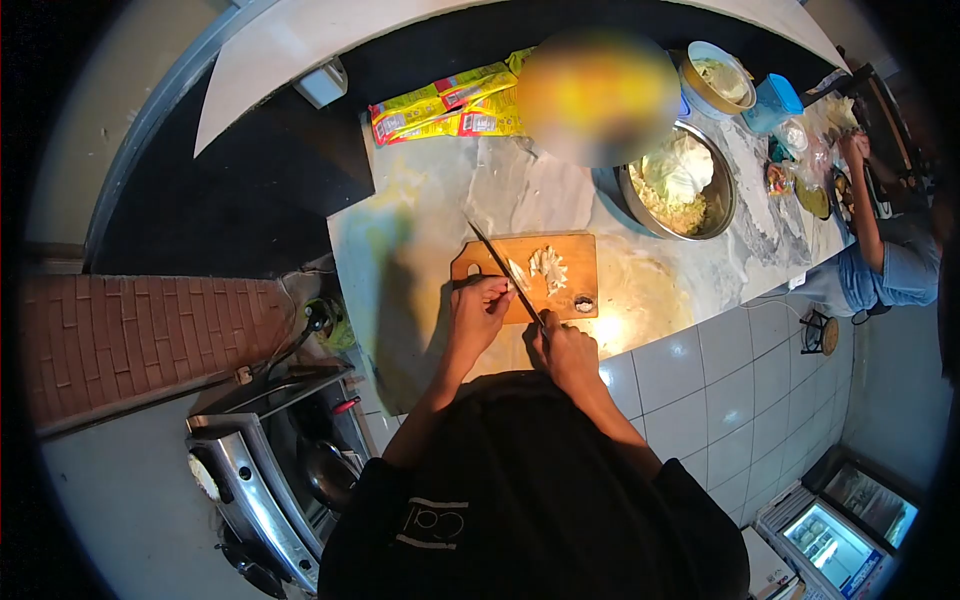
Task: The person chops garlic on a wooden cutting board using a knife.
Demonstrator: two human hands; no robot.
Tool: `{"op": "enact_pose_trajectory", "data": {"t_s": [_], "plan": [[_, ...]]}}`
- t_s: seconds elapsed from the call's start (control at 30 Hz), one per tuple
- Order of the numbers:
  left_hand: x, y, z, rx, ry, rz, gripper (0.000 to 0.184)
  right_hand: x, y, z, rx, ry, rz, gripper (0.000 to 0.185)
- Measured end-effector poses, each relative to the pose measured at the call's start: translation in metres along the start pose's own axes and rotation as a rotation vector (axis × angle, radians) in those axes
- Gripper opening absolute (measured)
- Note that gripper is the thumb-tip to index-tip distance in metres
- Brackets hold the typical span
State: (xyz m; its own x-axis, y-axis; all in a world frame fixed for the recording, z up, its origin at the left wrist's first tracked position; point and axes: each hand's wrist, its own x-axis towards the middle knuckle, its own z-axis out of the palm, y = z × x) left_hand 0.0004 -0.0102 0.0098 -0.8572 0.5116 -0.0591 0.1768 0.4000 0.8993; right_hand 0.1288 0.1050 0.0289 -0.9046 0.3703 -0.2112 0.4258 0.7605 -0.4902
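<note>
A wooden cutting board (577, 250) lies on the marble-look table in front of me. My right hand (568, 355) is closed round the handle of a knife (497, 254), whose dark blade slants across the board to the far left. At the board's left part, my left hand (482, 308) has its fingers pinched on a small pale piece (510, 286), beside the blade. Right of the blade lie a few pale slices (518, 272) and a heap of chopped pale pieces (549, 268). A small dark round spot with pale bits (584, 303) shows near the board's right corner.
Beyond the board stands a metal bowl (727, 205) of shredded cabbage with a cabbage piece (684, 165) on top. Yellow packets (440, 105) lie at the back left. A tub (690, 75) and blue container (772, 103) stand back right. Another person (885, 250) works at right; a stove (245, 480) is at left.
</note>
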Motion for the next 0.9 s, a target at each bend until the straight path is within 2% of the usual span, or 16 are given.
{"op": "enact_pose_trajectory", "data": {"t_s": [0.4, 0.47, 0.57, 0.73, 0.9], "plan": [[-0.002, 0.0, 0.0, -0.044, 0.011, 0.011, 0.021, -0.003, 0.005, -0.001, 0.1, 0.082, 0.026, 0.019], [-0.003, -0.002, 0.002, -0.037, 0.01, 0.02, 0.021, -0.003, 0.008, -0.001, 0.185, -0.043, 0.04, 0.021], [-0.003, -0.002, 0.001, -0.031, 0.016, 0.024, 0.022, -0.003, 0.009, 0.004, 0.342, -0.08, 0.046, 0.022], [0.001, 0.003, -0.003, -0.054, 0.034, 0.034, 0.024, -0.001, 0.011, 0.011, 0.492, -0.063, 0.042, 0.021], [0.006, 0.012, -0.004, 0.061, 0.035, 0.121, 0.017, 0.0, 0.014, 0.012, 0.527, -0.025, 0.009, 0.018]]}}
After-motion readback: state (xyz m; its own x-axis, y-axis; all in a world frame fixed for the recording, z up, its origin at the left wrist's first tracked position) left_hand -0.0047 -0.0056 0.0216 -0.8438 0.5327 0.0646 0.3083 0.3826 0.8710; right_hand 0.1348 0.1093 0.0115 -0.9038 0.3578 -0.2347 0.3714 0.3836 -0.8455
